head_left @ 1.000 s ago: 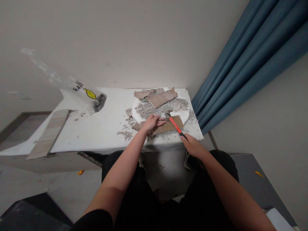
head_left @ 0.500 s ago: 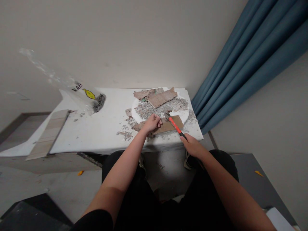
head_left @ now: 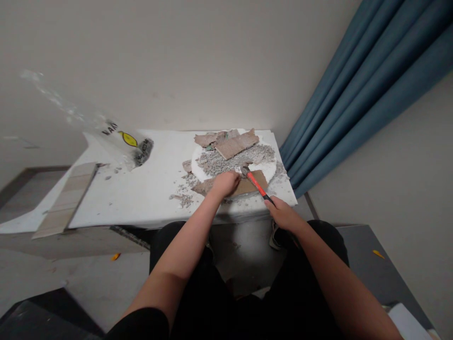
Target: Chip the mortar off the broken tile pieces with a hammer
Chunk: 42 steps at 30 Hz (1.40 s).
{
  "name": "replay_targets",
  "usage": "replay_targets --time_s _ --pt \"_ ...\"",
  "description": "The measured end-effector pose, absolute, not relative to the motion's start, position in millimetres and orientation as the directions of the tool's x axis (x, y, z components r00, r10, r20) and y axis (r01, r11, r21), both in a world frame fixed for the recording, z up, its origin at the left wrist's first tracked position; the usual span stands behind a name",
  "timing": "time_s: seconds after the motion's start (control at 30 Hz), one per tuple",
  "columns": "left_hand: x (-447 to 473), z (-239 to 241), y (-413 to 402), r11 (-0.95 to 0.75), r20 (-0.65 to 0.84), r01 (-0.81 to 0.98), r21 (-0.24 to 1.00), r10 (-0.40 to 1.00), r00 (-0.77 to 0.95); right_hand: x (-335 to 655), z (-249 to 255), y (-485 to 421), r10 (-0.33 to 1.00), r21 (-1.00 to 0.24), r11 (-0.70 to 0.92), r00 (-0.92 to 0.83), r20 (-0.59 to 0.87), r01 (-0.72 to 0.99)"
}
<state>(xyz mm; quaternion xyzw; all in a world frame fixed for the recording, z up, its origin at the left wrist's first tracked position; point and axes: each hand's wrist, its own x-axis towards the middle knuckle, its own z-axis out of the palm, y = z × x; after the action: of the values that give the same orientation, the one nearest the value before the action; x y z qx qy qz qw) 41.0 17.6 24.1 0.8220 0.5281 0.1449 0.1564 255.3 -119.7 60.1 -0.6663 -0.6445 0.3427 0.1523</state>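
My right hand (head_left: 283, 211) is wrapped round the black grip of a hammer (head_left: 257, 182) with a red handle. The hammer's metal head lies over a brown flat board (head_left: 249, 184) at the front of a round white plate (head_left: 195, 161). Just left of the head, my left hand (head_left: 225, 183) is closed low over the same board; whatever its fingers hold is hidden. Behind both hands, grey crushed fragments (head_left: 230, 159) cover the plate. Broken brownish slabs (head_left: 238, 143) rest across its far side.
A clear plastic bag (head_left: 123, 146) with dark contents stands on the white-covered table (head_left: 155, 184), near a wood-patterned strip (head_left: 67, 198). Loose crumbs (head_left: 184, 199) lie left of the plate. A blue curtain (head_left: 336, 94) hangs at right; a yellow object (head_left: 378, 254) lies on a grey surface.
My left hand has turned and closed lower over the board, its fingers now tucked out of sight. The hammer stays at about the same place in my right hand.
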Motion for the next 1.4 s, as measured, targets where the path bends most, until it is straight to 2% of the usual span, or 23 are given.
replay_targets --time_s 0.07,0.23,0.47,0.67,0.87,1.1,1.23,1.4 --pt "41.6 25.4 17.2 -0.408 0.066 0.834 0.371 0.908 0.415 255.6 61.8 -120.1 0.961 -0.657 -0.139 -0.06 -0.271 0.74" --pt "36.3 36.1 17.8 -0.454 0.078 0.793 0.406 0.882 0.466 256.0 62.5 -120.8 0.962 -0.67 -0.13 -0.07 -0.263 0.731" --pt "29.7 44.6 19.9 -0.48 0.055 0.809 0.339 0.869 0.492 256.6 60.3 -121.0 0.96 -0.662 -0.127 -0.075 -0.269 0.738" --pt "35.3 48.9 15.6 -0.488 -0.021 0.858 0.161 0.868 0.497 255.9 60.9 -120.8 0.959 -0.641 -0.12 -0.079 -0.274 0.758" --pt "46.5 55.8 8.5 -0.53 -0.041 0.836 0.139 0.841 0.54 255.7 60.2 -121.6 0.96 -0.626 -0.122 -0.068 -0.27 0.77" --pt "36.6 62.0 14.5 -0.435 -0.104 0.9 -0.024 0.897 0.43 255.9 66.8 -128.8 0.961 -0.727 -0.132 -0.092 -0.26 0.674" --pt "36.5 61.7 15.6 -0.427 -0.081 0.904 0.019 0.901 0.427 253.8 69.3 -131.3 0.954 -0.761 -0.13 -0.128 -0.271 0.635" --pt "35.5 61.0 19.0 -0.393 -0.051 0.901 0.183 0.912 0.408 253.9 65.2 -131.5 0.942 -0.726 -0.156 -0.12 -0.313 0.669"
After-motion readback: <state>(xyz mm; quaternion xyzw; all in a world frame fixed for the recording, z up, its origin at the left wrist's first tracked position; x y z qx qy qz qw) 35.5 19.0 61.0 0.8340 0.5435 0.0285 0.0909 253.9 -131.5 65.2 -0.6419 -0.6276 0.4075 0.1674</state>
